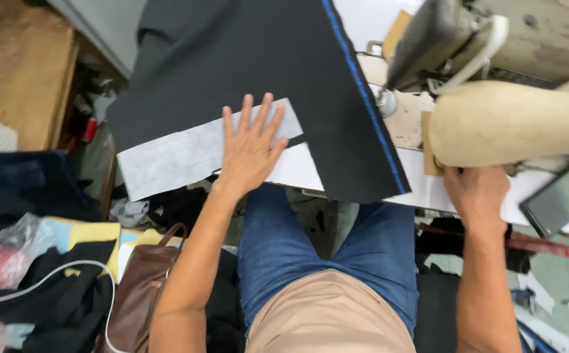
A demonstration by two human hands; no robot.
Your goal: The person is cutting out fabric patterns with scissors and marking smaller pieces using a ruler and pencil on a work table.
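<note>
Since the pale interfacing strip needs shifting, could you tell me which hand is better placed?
Probably the left hand: it lies flat on the pale grey interfacing strip over the black fabric. The right hand is at the table edge.

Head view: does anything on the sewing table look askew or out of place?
Mostly tidy. The pale strip under the left hand lies slanted on the dark cloth and overhangs its left edge. The phone juts past the table edge by the right hand.
</note>
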